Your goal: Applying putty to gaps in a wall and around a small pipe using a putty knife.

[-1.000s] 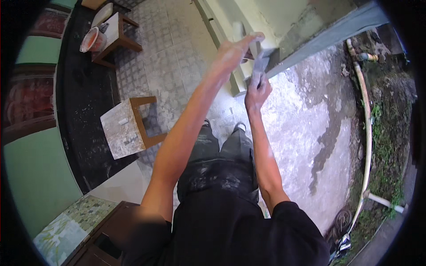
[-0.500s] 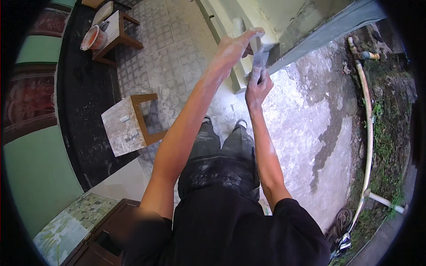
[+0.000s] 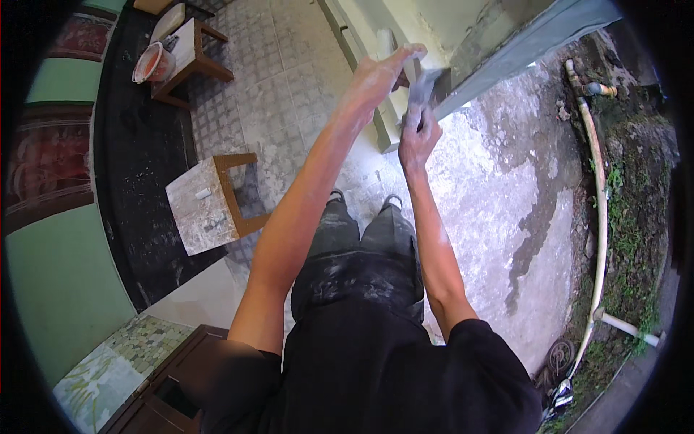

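Observation:
Both hands are dusted white and raised at the corner of a pale wall ledge (image 3: 390, 130). My left hand (image 3: 377, 78) is closed around a flat, pale tool (image 3: 412, 70); its grip hides most of it, so its exact kind is unclear. Just below and to the right, my right hand (image 3: 420, 137) pinches a putty knife (image 3: 422, 92), its thin grey blade pointing up and away from me. The blade lies close beside the left hand's tool, near the grey edge of the wall. Whether the two tools touch I cannot tell.
A white-smeared wooden stool (image 3: 199, 210) with a small pale piece on it stands at left. Beyond it, a bucket (image 3: 153, 64) sits on another small table (image 3: 189, 50). A white pipe (image 3: 598, 173) runs along the mossy edge at right. Wet-looking concrete (image 3: 499, 195) covers the ground.
The putty knife in my right hand has shifted slightly upward and its blade has turned. My left hand has moved only a little to the left.

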The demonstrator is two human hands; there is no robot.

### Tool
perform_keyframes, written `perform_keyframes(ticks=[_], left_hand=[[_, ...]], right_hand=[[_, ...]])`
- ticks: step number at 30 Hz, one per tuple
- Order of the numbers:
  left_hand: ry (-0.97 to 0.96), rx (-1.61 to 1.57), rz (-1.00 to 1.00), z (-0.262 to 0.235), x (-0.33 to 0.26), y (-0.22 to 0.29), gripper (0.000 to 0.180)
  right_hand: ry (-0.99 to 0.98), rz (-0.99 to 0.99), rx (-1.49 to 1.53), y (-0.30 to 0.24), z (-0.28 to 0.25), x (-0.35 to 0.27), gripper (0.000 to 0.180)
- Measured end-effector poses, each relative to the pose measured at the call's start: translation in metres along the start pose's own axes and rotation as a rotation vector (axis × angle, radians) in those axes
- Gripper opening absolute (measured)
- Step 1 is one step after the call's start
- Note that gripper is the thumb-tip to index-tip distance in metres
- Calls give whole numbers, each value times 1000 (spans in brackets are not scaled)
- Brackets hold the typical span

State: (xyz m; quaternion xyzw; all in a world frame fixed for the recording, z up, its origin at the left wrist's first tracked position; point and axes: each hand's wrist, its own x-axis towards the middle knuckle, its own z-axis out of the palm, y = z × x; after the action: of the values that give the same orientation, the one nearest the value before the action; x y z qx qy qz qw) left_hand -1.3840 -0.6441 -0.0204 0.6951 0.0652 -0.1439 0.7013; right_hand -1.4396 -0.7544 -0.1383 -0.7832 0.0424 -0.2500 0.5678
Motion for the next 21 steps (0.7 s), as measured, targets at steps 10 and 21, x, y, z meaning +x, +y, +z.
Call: perform_keyframes(ticks=[10,21], left_hand=[[0,-1,-1,0,5,-1,41],[25,14,34,1,4,4,45]], right_hand=[[-14,38,95,12,8,1,34],[15,34,89,12,12,4,25]])
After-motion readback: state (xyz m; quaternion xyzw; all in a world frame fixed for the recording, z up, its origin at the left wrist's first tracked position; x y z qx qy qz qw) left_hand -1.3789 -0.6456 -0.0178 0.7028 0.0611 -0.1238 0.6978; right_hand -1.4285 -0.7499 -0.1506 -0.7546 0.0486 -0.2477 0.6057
